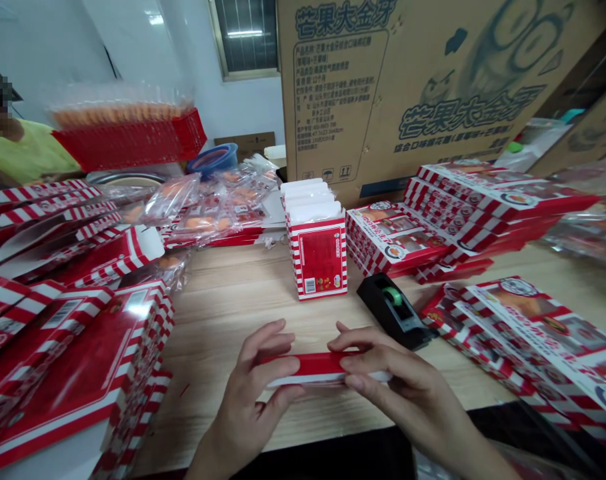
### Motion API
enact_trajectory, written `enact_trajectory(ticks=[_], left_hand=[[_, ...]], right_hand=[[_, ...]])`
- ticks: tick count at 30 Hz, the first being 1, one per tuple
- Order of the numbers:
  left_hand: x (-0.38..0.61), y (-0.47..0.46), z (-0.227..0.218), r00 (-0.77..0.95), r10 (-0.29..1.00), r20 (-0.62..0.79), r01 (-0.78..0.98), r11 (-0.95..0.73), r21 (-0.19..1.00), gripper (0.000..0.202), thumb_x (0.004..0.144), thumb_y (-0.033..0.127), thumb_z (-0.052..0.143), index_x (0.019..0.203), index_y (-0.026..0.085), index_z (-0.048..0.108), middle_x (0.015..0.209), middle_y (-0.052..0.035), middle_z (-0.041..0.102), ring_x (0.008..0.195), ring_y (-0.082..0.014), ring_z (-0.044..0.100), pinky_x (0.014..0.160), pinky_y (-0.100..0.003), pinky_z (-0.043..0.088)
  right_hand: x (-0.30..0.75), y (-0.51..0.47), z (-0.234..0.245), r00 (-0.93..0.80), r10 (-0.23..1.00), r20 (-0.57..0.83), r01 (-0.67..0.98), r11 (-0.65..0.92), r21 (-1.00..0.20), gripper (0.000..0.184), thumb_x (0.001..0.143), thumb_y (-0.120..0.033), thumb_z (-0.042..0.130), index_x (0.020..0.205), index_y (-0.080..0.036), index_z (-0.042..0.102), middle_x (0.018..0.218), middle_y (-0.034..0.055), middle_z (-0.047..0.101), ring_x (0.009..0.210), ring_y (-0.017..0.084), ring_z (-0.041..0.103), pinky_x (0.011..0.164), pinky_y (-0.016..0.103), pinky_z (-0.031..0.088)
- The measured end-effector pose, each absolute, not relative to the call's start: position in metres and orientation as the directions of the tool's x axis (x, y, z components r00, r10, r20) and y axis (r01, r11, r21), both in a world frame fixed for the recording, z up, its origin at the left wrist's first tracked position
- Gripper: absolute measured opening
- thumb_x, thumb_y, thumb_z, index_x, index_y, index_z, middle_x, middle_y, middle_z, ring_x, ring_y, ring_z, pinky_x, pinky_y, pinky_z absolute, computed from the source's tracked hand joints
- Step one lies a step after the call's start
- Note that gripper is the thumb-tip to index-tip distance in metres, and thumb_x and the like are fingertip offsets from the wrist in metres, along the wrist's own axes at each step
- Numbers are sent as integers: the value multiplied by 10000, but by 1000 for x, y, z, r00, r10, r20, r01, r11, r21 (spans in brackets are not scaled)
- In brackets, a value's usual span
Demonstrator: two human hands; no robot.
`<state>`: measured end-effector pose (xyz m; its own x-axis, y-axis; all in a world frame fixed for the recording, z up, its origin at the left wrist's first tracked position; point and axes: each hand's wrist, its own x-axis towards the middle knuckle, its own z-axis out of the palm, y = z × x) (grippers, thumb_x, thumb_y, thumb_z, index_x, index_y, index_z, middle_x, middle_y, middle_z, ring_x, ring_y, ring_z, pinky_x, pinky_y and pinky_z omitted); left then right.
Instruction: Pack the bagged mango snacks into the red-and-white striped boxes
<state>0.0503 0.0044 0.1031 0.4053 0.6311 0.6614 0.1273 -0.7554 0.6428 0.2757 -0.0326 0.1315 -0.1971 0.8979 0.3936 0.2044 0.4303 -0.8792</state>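
Near the front of the table, a red and white cardboard box (321, 364) is held between my two hands, its narrow red side facing up. My left hand (255, 383) grips its left end, thumb and fingers closed round it. On the right end, my right hand (397, 367) pinches the box between thumb and fingers. Most of the box below its upper side is hidden from view. Beyond my hands stands a row of upright red boxes (323, 260) with white tops. A black tape dispenser (395, 310) with green tape sits just past my right hand.
Stacked red-and-white boxes (83, 373) crowd the left, with more piles (483, 200) at the right and flat boxes (543, 340) nearer. Clear bags (213, 207) with orange pieces lie behind. A large brown carton (363, 87) stands at the back. A person in yellow (30, 150) is far left.
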Motion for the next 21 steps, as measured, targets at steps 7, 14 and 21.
enact_trajectory(ticks=[7,14,21], left_hand=[[51,7,103,414,588,695,88,-786,612,184,954,134,499,1116,217,519,1361,-78,447,1072,-101,641,917,-200,545],[45,8,116,489,512,707,190,-853,486,147,952,107,505,1072,184,543,1182,-56,563,1070,-66,626,881,-113,520],[52,6,112,429,516,741,261,-857,445,126,965,96,465,1037,182,523,1153,-57,561,1041,-58,607,892,-133,515]], right_hand=[[288,-34,123,-277,883,379,87,415,-905,278,988,-284,506,1206,-391,640,1261,10,631,1148,132,608,943,231,504],[288,-31,124,-297,860,415,91,458,-884,297,875,-276,685,1138,-414,676,1240,-3,669,1198,181,595,1010,334,489],[276,-38,115,-146,771,620,293,632,-717,380,891,-97,628,1191,-328,668,1163,32,695,1149,169,626,1092,359,423]])
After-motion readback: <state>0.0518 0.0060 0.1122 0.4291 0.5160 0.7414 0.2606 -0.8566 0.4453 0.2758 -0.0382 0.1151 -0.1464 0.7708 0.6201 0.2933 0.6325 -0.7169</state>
